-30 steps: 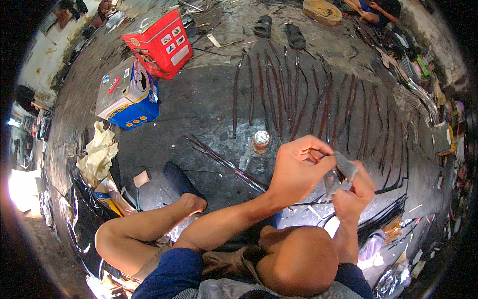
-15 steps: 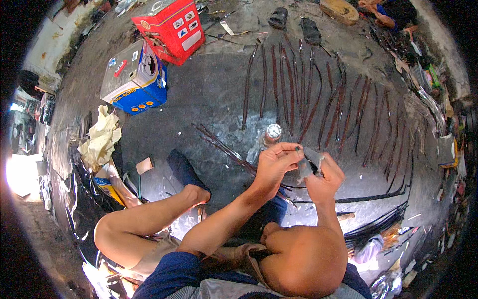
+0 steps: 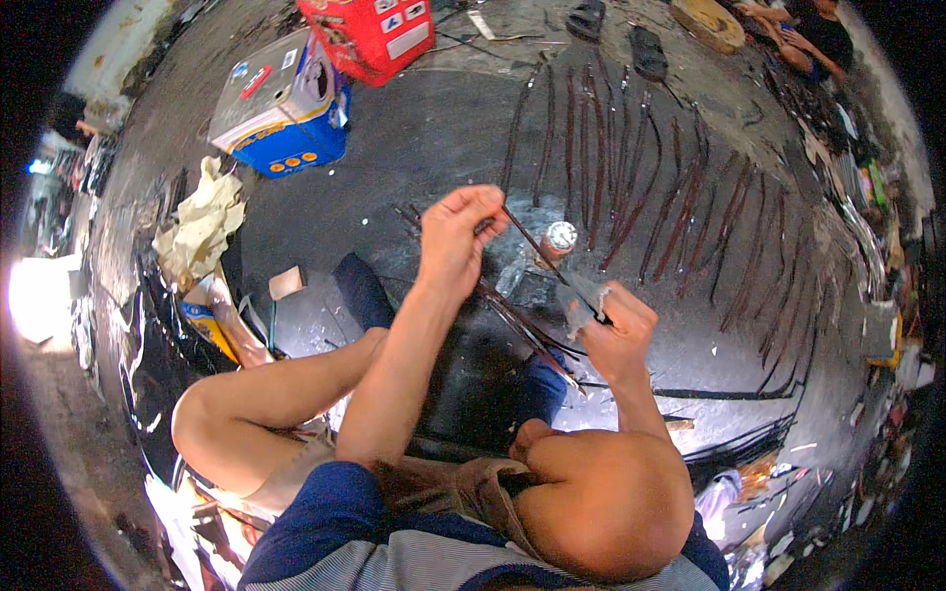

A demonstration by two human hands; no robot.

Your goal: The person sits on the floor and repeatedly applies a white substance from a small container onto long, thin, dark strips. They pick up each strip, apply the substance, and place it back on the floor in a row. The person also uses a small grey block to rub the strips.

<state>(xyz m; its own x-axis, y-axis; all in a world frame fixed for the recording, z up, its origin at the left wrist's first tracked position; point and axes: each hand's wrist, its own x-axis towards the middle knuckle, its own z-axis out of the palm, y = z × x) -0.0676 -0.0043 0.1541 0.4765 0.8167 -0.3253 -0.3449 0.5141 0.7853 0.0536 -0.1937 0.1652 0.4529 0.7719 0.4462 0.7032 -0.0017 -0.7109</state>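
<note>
My left hand pinches one end of a thin dark strip, which slants down to the right, pulled straight. At its other end, my right hand is closed on a piece of grey cloth folded round the strip. Behind the strip stands a small round container with a whitish top. A bundle of reddish-brown strips lies between my feet, below the hands. Many similar dark strips are laid side by side on the black sheet beyond and to the right.
A blue and white tin and a red box stand far left. Crumpled cream paper and a small tan block lie left. Black sandals are at the far side. Another person sits far right, near scattered scraps.
My left hand has moved up and left, away from the right hand, drawing out a length of strip between them. The right hand with the cloth has shifted slightly. The view has tilted a little.
</note>
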